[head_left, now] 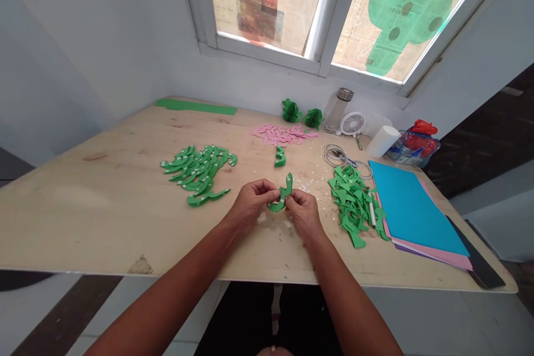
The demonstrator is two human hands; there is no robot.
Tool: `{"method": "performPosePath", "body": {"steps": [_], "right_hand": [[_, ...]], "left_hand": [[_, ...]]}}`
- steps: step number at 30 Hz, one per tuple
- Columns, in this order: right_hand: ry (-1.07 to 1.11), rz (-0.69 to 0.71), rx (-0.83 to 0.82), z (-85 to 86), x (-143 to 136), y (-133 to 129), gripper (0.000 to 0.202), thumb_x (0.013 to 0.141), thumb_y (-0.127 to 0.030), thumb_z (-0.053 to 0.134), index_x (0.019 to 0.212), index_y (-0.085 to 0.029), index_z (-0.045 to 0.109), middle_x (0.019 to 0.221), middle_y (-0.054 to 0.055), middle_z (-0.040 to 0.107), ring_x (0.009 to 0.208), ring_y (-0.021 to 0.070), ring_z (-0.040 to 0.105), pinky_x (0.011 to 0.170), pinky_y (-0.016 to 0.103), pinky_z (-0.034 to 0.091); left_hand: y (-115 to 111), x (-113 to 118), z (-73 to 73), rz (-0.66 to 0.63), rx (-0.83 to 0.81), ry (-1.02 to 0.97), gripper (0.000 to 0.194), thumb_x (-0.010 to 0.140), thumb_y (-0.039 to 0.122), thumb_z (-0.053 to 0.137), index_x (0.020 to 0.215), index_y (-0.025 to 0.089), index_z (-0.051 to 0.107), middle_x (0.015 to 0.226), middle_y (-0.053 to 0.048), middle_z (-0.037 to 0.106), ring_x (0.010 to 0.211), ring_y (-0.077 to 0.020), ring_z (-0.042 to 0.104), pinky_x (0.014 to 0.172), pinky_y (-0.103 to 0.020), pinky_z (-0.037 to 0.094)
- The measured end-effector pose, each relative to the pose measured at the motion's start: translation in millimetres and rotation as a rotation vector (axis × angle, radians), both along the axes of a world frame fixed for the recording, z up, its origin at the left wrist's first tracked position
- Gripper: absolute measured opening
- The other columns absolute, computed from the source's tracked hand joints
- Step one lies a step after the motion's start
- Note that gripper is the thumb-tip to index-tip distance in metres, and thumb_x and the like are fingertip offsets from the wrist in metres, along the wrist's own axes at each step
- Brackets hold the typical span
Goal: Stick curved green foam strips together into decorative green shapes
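Note:
Between my two hands is a curved green paper cutout bearing small white patches. My left hand pinches its left side, and the fingers of my right hand close on its right side. Just beyond them lies a small green cutout stack, also with white patches. To the left, a pile of similar curved green cutouts is spread on the wooden table. One green cutout lies at the pile's near edge. Tiny white scraps are scattered right of my hands.
Green paper offcuts with a white marker lie right, beside blue sheets. Behind are pink cutouts, green paper shapes, a glass bottle, a small fan, tape rings and a white roll.

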State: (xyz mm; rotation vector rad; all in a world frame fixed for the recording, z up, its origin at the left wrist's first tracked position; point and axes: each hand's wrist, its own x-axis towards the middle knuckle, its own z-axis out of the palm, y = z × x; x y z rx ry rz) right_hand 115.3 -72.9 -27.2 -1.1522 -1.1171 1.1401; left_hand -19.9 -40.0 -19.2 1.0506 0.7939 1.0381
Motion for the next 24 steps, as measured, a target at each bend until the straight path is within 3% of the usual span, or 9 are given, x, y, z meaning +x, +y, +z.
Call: {"method": "performPosePath", "body": {"steps": [16,24], "right_hand": [[-0.055,0.05,0.02,-1.7,4.5,-1.5,0.021,0.073,-0.036,0.062,0.066,-0.016,0.065,0.056,-0.003,0.051,0.052,0.0092,0.04,0.051,0.022,0.029],[-0.087,0.04,0.043,-2.5,4.6,0.0,0.021,0.073,-0.037,0.062,0.068,-0.017,0.067,0.058,-0.002,0.055,0.055,0.0108,0.043,0.053,0.023,0.033]], "left_hand": [[-0.7,-2.1,3.2,-0.032,-0.035,-0.064,0.017,0.06,0.026,0.076,0.068,0.015,0.066,0.062,0.0,0.061,0.057,-0.0104,0.051,0.054,-0.022,0.039],[-0.9,-1.8,3.8,-0.022,-0.027,-0.036,0.017,0.06,0.028,0.075,0.065,0.015,0.066,0.06,-0.001,0.061,0.056,-0.0112,0.05,0.054,-0.023,0.039]]}}
